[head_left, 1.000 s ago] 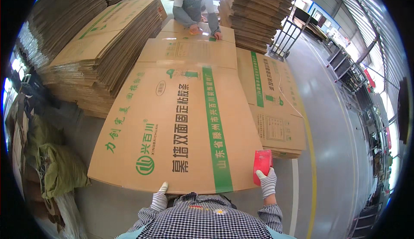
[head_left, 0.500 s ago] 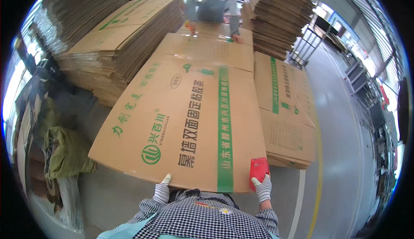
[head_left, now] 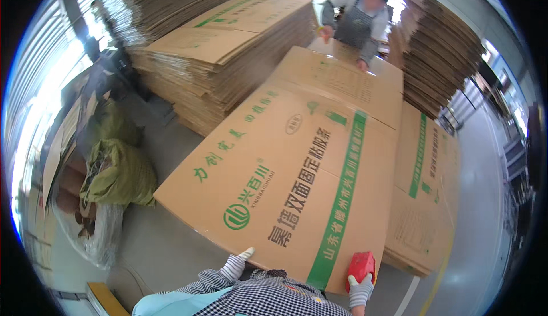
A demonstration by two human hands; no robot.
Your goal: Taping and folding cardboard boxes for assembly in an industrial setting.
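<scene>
Steady the cardboard sheet (head_left: 279, 173) with the left hand (head_left: 236, 263), grip unclear, at seven o'clock, and level the right hand (head_left: 361, 287), clamped on the red block (head_left: 361, 264), at five.

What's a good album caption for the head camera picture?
Gloved left hand touching a flattened carton, right hand holding a boxy red object, co-worker at the far end.

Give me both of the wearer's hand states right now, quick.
Left hand: at the cardboard's near edge; whether it grips, can't tell.
Right hand: closed, holding the red object.
</scene>
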